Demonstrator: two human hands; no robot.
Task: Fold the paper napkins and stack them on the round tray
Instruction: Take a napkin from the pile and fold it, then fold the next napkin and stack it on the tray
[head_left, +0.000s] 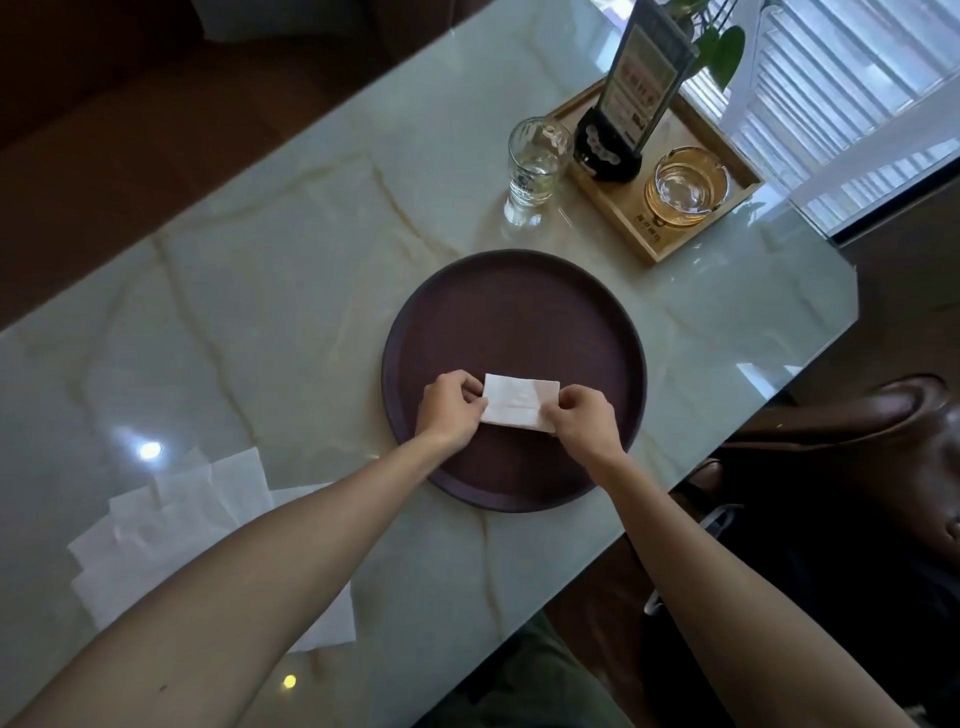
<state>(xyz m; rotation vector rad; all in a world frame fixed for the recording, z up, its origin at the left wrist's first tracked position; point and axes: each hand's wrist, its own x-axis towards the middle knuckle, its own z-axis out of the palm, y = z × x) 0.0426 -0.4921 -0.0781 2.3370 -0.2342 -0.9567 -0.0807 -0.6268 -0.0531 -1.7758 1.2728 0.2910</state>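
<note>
**Folded napkin held over round tray**

Glossy marble-look table (249, 291) fills the view, window blinds at the far right. Dark round tray (519, 291) sits mid-table. Over its near half, both hands hold one folded napkin (519, 402), a small white rectangle: left hand (448, 410) pinches its left end, right hand (582, 418) pinches the lower right corner, fingers curled on the paper. Cannot tell if the napkin touches the tray floor. Unfolded napkins (171, 519) lie in a loose overlapping pile on the table at near left, well apart from the tray, partly hidden by the left forearm. Beyond the tray: a drinking glass (535, 166) just beside a wooden tray (675, 228) holding a menu stand (631, 88) and an amber glass ashtray (685, 189).
</note>
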